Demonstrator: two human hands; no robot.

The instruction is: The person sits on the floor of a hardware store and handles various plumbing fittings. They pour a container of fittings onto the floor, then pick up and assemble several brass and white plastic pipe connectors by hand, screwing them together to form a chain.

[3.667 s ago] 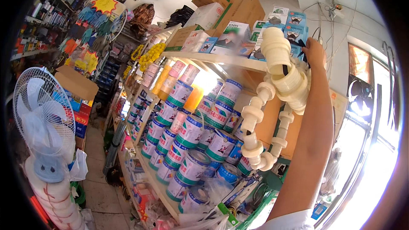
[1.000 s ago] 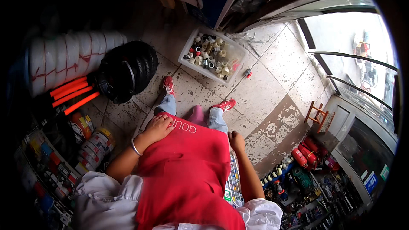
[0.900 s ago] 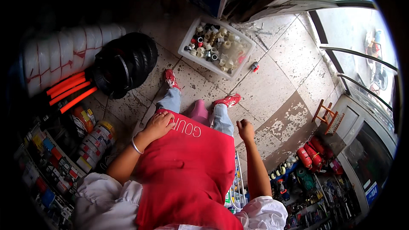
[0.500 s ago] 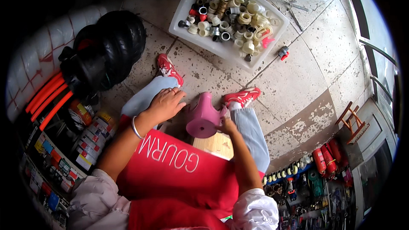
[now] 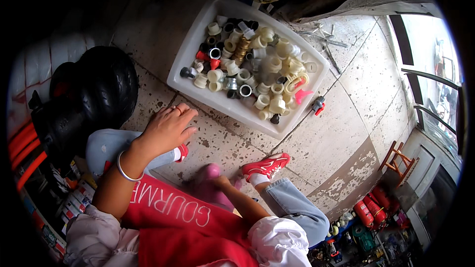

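Observation:
My left hand (image 5: 168,126) is in the air over the floor, in front of the white tub. It holds nothing; its fingers are loosely bent and the thumb stands apart. A ring and a bracelet show on that side. Low between my legs, my right hand (image 5: 222,183) grips a purplish-pink plastic vessel (image 5: 210,192), jug-like in shape. Blur and my red apron hide much of it, and the fingers show poorly. Ahead stands the white plastic tub (image 5: 225,100), heaped with cream, black, red and metal pipe fittings (image 5: 257,62).
A small valve with a red handle (image 5: 319,105) lies on the tiles right of the tub. Black tyres (image 5: 106,81) and orange-red tubes (image 5: 24,151) stand at left. A wooden stool (image 5: 398,163), fire extinguishers (image 5: 373,207) and tools line the right side. Metal rods (image 5: 331,52) lie beyond the tub.
The view has shifted, with the tub now nearer. My left hand has moved forward toward the tub. The pink vessel has been turned and drawn closer to my apron by my right hand.

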